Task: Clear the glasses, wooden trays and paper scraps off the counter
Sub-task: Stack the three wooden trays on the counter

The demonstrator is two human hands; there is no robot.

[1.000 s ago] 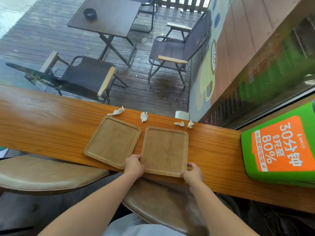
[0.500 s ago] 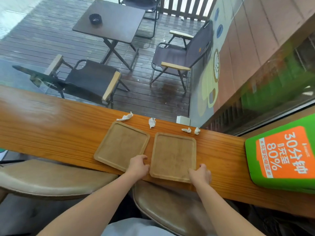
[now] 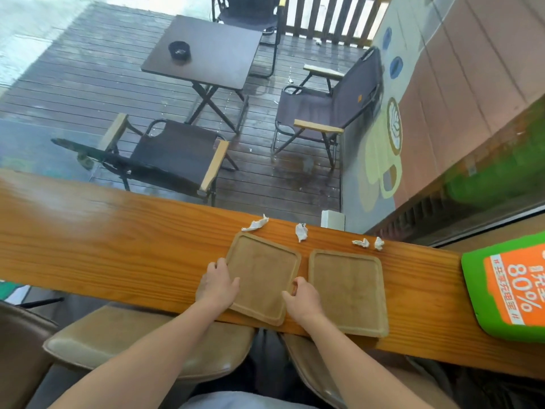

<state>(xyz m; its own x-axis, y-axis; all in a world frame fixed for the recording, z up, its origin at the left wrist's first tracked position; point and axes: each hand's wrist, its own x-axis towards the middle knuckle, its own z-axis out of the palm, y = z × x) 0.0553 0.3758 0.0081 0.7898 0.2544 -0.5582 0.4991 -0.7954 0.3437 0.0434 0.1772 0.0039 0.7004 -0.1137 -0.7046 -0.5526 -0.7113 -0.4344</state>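
Two empty wooden trays lie side by side on the wooden counter (image 3: 118,246). My left hand (image 3: 218,283) grips the left edge of the left tray (image 3: 262,276), and my right hand (image 3: 300,296) grips its right edge. This tray sits tilted, its near corner over the counter's front edge. The right tray (image 3: 348,290) lies flat, untouched. Several crumpled white paper scraps sit along the counter's far edge: one scrap (image 3: 255,225) behind the left tray, another scrap (image 3: 301,231) between the trays, and a pair of scraps (image 3: 368,243) behind the right tray. No glasses are visible.
A green box with an orange label (image 3: 507,290) stands on the counter at the right. Padded stools (image 3: 141,340) sit below the counter's near edge. A small white block (image 3: 332,219) stands at the far edge. Beyond the glass is a wet deck with chairs and a table.
Both hands have left the right tray's near edge and moved left to grip the sides of the left tray. The view has shifted left and closer.
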